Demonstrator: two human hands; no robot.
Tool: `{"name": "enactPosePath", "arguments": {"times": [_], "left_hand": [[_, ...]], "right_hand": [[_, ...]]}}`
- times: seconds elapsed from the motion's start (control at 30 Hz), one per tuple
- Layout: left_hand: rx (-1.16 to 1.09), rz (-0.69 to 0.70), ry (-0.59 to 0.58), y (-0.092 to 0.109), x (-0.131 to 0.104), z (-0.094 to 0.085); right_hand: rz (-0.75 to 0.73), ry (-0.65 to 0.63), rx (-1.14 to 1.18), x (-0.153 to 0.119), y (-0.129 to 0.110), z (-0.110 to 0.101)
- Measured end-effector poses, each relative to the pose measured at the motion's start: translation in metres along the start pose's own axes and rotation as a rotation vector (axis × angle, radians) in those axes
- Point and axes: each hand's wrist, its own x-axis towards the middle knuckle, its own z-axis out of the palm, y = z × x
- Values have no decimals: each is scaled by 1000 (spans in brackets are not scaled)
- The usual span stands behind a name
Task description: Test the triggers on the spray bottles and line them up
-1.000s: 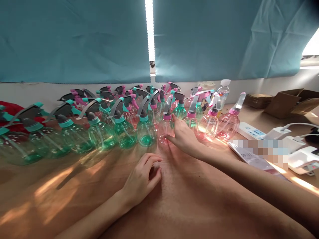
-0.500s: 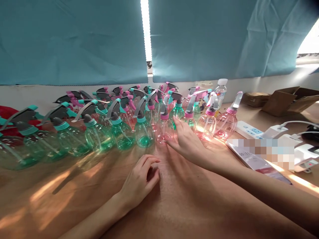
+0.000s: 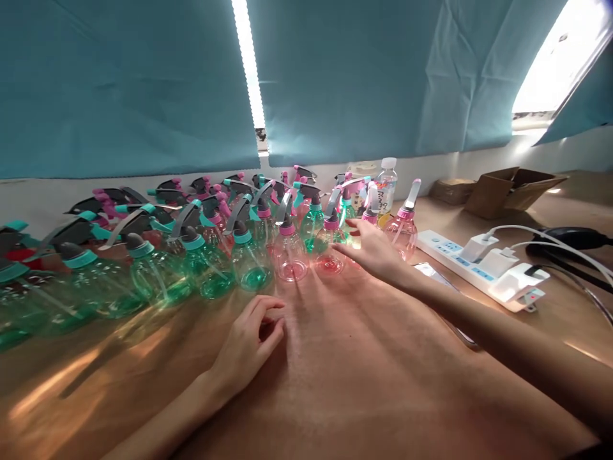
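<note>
My right hand (image 3: 371, 250) reaches to the front row of spray bottles, its thumb and fingers apart. Its fingertips are beside a clear pink spray bottle (image 3: 329, 254); I cannot tell whether they touch it. Behind the hand, another pink spray bottle (image 3: 370, 209) is partly covered. To the left stands a pink-collared spray bottle (image 3: 291, 259), then a green spray bottle (image 3: 251, 267). My left hand (image 3: 245, 345) lies on the brown tabletop (image 3: 330, 390), loosely curled, thumb apart from the fingers and nothing in it.
Several more green and pink spray bottles stand close together behind and to the left. At the right are a pink spray bottle (image 3: 403, 231), a capped clear bottle (image 3: 387, 185), a phone (image 3: 433, 273), a power strip (image 3: 440, 245) with plugs and cables, and a cardboard box (image 3: 495, 198).
The view has turned to the right. My right hand has moved rightward along the row, from one pink bottle to the neighbouring one. My left hand stays on the table in the same loose curl.
</note>
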Motion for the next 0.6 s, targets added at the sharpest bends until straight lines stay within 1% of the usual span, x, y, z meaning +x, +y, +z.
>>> {"name": "enactPosePath", "arguments": {"times": [0.07, 0.17, 0.27, 0.33, 0.47, 0.6], "left_hand": [[-35, 5, 11, 3, 4, 3], [-48, 25, 33, 6, 11, 6], [-13, 59, 60, 11, 20, 6], [-10, 47, 68, 17, 26, 4], [-51, -14, 67, 31, 33, 2], [-127, -70, 74, 42, 38, 3]], "right_hand": [[6, -27, 12, 4, -4, 7], [20, -30, 18, 9, -10, 17], [56, -24, -2, 14, -15, 25], [64, -20, -27, 17, -16, 28], [59, -23, -48, 20, -13, 28], [20, -61, -64, 9, -10, 19]]}}
